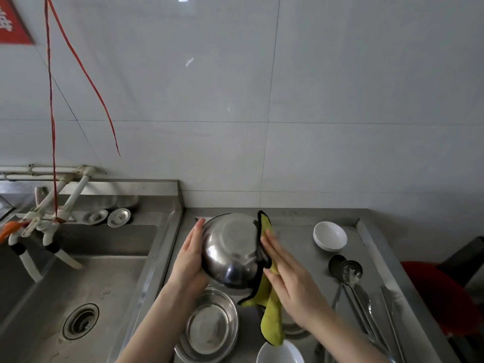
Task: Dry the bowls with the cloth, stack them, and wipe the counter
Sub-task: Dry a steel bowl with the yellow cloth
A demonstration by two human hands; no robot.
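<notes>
Hands first: your left hand [188,258] lies flat against the left side of the steel bowl [231,251], fingers straight and pointing far. Your right hand [290,279] presses the yellow-green cloth [272,318] against the bowl's right side, its fingers also straight. The bowl is held between your two palms above the counter [296,231], tipped so that its base faces you. The cloth has a black edge; it wraps around the bowl's right rim, and its loose end hangs down toward you below your right hand.

Under the bowl, on the near part of the counter, sits a shallow steel dish [209,328], mouth up. Just right of it, at the near edge of your view, is a white bowl [279,353], and the cloth's tip hangs just above its rim. A small white bowl [330,235] stands far right on the counter, well apart from your hands. Nearer than it lie the ladles [345,268], handles running toward you. The sink [52,284] is on the left, with its drain [80,320] near you and the taps [39,226] at its far side.
</notes>
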